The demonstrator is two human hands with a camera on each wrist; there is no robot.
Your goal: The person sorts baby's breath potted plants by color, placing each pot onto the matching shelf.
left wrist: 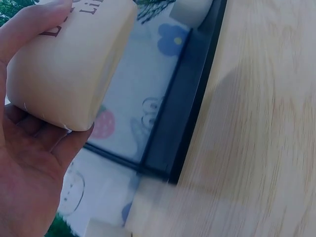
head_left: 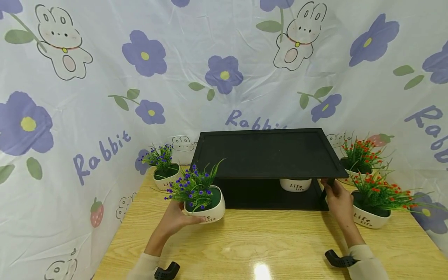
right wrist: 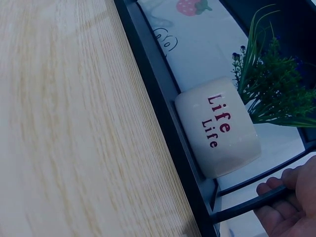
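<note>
My left hand [head_left: 174, 219] holds a white oval pot [head_left: 213, 210] with purple flowers, thumb across its front and fingers beneath it. The pot hangs close before the left front of a black two-tier rack [head_left: 269, 153], tilted in the head view. Toward the right end of the rack, my right hand [head_left: 341, 206] grips a thin black side post [right wrist: 252, 202], fingers wrapped round it. On the lower shelf stands another white "Life" pot [right wrist: 219, 128], whose purple-flowered plant [right wrist: 276, 84] shows in the right wrist view; the top shelf hides it from the head camera.
Left of the rack stands a white pot [head_left: 166, 182] of purple flowers. At the right are two pots with red-orange flowers, one behind [head_left: 357, 177] and one in front [head_left: 371, 217]. A wooden table [head_left: 259, 241] bears everything; a rabbit-print cloth [head_left: 189, 50] hangs behind.
</note>
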